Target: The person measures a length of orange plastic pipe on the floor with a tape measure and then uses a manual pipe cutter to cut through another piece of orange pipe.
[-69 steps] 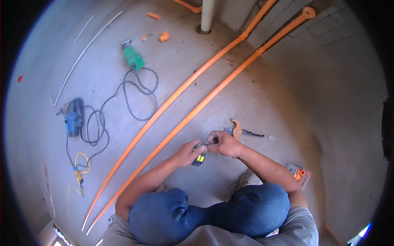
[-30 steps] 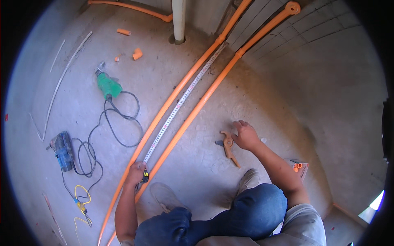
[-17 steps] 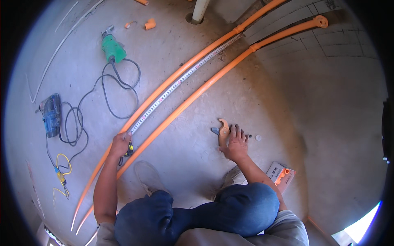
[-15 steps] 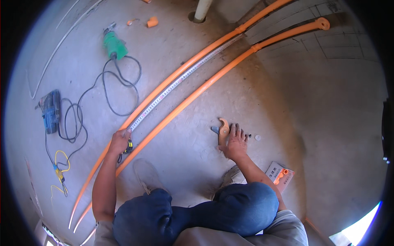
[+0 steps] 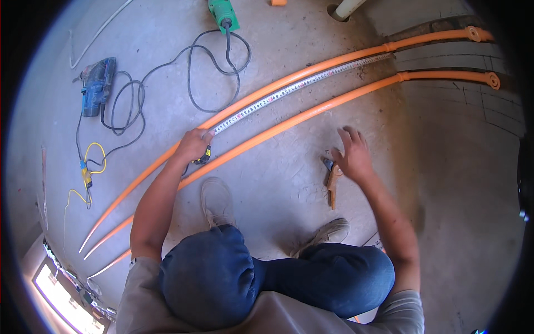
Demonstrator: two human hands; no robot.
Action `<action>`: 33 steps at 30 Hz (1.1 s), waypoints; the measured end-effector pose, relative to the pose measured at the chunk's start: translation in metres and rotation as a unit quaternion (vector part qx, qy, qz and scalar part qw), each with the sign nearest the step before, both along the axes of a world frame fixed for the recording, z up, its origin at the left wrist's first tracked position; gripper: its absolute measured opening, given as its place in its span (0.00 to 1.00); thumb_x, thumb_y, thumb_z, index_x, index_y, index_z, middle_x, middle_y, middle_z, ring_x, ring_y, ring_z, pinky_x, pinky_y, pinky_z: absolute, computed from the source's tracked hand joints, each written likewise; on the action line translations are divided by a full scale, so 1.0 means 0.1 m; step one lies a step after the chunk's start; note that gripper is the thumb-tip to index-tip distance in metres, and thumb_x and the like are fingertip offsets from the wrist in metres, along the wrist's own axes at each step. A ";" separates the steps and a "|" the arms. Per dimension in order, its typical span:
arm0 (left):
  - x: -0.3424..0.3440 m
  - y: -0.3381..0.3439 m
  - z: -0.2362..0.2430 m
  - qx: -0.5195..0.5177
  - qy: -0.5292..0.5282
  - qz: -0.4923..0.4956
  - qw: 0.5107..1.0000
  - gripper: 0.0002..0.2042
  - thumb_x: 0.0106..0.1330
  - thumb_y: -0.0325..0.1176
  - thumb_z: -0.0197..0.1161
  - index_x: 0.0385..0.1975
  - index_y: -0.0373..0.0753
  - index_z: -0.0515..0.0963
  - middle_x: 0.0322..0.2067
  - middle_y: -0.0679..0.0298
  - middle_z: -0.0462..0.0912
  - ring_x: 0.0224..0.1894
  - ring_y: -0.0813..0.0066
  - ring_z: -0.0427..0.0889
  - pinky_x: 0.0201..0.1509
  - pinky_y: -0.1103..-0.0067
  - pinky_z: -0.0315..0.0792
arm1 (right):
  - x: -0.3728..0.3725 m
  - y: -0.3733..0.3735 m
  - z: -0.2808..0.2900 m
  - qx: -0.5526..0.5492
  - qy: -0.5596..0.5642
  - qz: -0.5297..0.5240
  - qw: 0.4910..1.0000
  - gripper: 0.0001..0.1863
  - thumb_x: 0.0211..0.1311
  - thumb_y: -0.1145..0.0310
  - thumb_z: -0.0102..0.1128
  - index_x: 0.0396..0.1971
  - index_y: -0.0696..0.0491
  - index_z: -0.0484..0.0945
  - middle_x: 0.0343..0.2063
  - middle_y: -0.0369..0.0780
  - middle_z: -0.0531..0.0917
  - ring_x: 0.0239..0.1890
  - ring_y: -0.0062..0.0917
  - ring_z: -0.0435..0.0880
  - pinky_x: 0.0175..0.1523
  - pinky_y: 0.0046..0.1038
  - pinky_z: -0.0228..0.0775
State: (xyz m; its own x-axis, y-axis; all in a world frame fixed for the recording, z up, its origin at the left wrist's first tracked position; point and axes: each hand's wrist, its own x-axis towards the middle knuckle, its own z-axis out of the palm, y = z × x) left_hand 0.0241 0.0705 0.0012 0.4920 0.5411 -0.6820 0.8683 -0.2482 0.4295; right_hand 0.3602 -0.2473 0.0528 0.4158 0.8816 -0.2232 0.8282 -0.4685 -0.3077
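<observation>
My left hand (image 5: 193,145) is closed on a tape measure (image 5: 203,156), its black and yellow case showing under the fingers. From there the white blade (image 5: 268,101) runs out toward the far right, between two long orange pipes. The farther pipe (image 5: 295,77) passes under my left hand; the nearer pipe (image 5: 289,121) lies just beside the case. My right hand (image 5: 356,157) is open, fingers apart and holding nothing, over the head of an orange-handled pipe cutter (image 5: 333,186) on the floor. The hand partly covers the cutter, and I cannot tell whether they touch.
At the left lie a blue power tool (image 5: 98,86) and a green one (image 5: 223,14), with looped dark cords (image 5: 189,72) and a yellow cord (image 5: 88,175). A pale upright pipe (image 5: 347,8) stands at the back. My shoes (image 5: 216,200) are near the closer orange pipe.
My right hand has lifted off the cutter, which now lies turned on the floor. The view has shifted, so the scene sits differently. My left hand keeps its hold on the tape measure.
</observation>
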 end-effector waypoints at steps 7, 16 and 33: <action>-0.03 0.00 -0.07 -0.008 -0.019 0.003 1.000 0.24 0.75 0.50 0.53 0.28 0.35 0.82 0.22 0.56 0.79 0.28 0.64 0.80 0.38 0.68 0.73 | 0.36 1.61 0.00 -0.010 0.015 0.132 0.991 0.17 0.59 0.66 0.63 0.48 0.54 0.82 0.49 0.44 0.82 0.57 0.44 0.77 0.63 0.42 0.71; 0.00 0.01 -0.04 -0.018 0.002 0.006 1.000 0.21 0.75 0.47 0.54 0.30 0.34 0.81 0.23 0.56 0.80 0.28 0.63 0.79 0.38 0.69 0.73 | 0.31 2.36 -0.33 -0.131 0.021 0.135 0.982 0.15 0.66 0.65 0.54 0.48 0.51 0.84 0.55 0.42 0.81 0.64 0.37 0.73 0.72 0.43 0.60; 0.10 -0.03 0.07 -0.026 0.022 0.044 0.998 0.22 0.75 0.47 0.54 0.28 0.34 0.82 0.21 0.55 0.79 0.26 0.65 0.79 0.36 0.69 0.73 | 0.30 2.34 -0.37 -0.153 0.048 0.128 0.979 0.16 0.66 0.61 0.58 0.51 0.46 0.84 0.57 0.38 0.80 0.66 0.34 0.71 0.76 0.47 0.52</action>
